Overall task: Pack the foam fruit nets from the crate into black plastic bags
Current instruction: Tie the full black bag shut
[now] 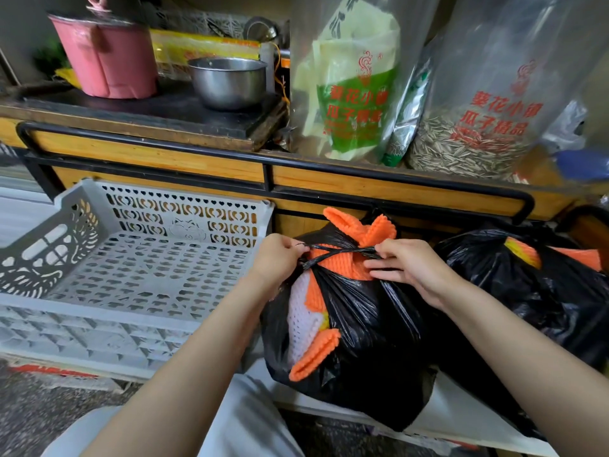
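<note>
A stuffed black plastic bag [369, 328] sits in front of me, with orange and white foam fruit nets [342, 268] poking out of its top and side. My left hand [280, 255] pinches one twisted bag handle at the left. My right hand [405, 262] grips the other handle at the right, and the two black strands cross between my hands over the nets. A second black bag [540, 291] with orange and yellow nets showing lies to the right. The grey perforated crate [138, 268] at the left holds no nets.
Behind the bags runs a wooden counter edge with a black metal rail [296, 159]. On it stand a pink pot [108, 57], a steel bowl [227, 80] and clear bags of sunflower seeds [478, 127]. My knee in light trousers is at the bottom.
</note>
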`<state>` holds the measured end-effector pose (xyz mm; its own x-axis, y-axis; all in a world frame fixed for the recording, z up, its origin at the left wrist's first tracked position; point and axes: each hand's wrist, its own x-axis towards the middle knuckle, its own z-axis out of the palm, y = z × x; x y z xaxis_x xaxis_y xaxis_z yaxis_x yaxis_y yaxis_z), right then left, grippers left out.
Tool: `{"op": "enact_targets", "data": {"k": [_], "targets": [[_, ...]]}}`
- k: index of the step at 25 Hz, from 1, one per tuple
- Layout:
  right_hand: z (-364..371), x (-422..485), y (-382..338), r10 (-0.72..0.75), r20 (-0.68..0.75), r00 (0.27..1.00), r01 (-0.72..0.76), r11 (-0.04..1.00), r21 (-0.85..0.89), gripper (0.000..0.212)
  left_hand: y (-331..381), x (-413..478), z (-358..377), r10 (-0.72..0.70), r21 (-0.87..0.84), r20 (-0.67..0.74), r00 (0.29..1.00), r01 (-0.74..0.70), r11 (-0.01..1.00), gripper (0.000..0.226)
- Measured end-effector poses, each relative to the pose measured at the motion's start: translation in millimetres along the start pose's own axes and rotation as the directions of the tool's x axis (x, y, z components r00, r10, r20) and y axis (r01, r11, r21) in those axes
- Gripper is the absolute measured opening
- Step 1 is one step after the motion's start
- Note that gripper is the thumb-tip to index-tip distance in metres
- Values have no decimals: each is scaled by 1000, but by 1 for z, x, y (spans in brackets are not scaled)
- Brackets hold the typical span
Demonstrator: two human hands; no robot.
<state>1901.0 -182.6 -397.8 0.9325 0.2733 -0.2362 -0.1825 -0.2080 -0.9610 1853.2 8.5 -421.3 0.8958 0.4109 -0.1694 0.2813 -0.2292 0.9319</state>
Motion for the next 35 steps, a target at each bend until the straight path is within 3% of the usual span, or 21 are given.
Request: {"op": "enact_targets", "data": {"k": [2, 4, 6, 8, 10, 12, 14, 17, 22, 25, 28, 35], "targets": [[2, 2, 2, 87, -8, 996, -82, 958, 275, 10, -1, -2, -2, -147, -233, 73, 986, 160, 959, 18], [9, 2, 7, 105, 16, 994, -101, 884, 457, 16, 1, -4, -4, -244, -435, 155, 957, 288, 853, 20], [16, -1, 8, 19, 50, 999, -40, 894, 446, 23, 2, -3, -8, -265, -553, 249, 932, 361, 751, 20], [24, -5, 7, -132, 98, 986, 100, 955, 279, 23, 4, -4, -11, -207, -582, 346, 915, 382, 718, 21], [31, -7, 6, -257, 126, 958, 257, 966, 16, 23, 7, -8, -10, -131, -541, 369, 920, 327, 775, 24], [36, -5, 4, -382, 151, 912, 410, 862, -299, 24, 11, -11, -7, -70, -471, 349, 935, 239, 849, 29], [39, -4, 0, -459, 157, 874, 475, 739, -478, 23, 13, -15, -1, -37, -402, 312, 949, 167, 900, 27], [37, -5, -4, -469, 187, 863, 487, 672, -559, 22, 11, -18, 1, -30, -325, 296, 955, 131, 937, 20], [32, -1, -4, -365, 298, 882, 467, 596, -653, 19, 13, -19, 0, -7, -105, 294, 956, 40, 994, 9], [30, 3, -6, -378, 259, 889, 457, 678, -576, 6, 16, -14, 7, 136, -32, 261, 956, -132, 991, 14], [31, -2, -3, -427, 196, 883, 462, 713, -527, 3, 13, -1, 17, 268, 188, 178, 947, -300, 935, 26], [23, -2, 5, -461, 144, 876, 440, 640, -630, 13, 8, 17, 22, 209, 273, 59, 976, -217, 937, 27]]}}
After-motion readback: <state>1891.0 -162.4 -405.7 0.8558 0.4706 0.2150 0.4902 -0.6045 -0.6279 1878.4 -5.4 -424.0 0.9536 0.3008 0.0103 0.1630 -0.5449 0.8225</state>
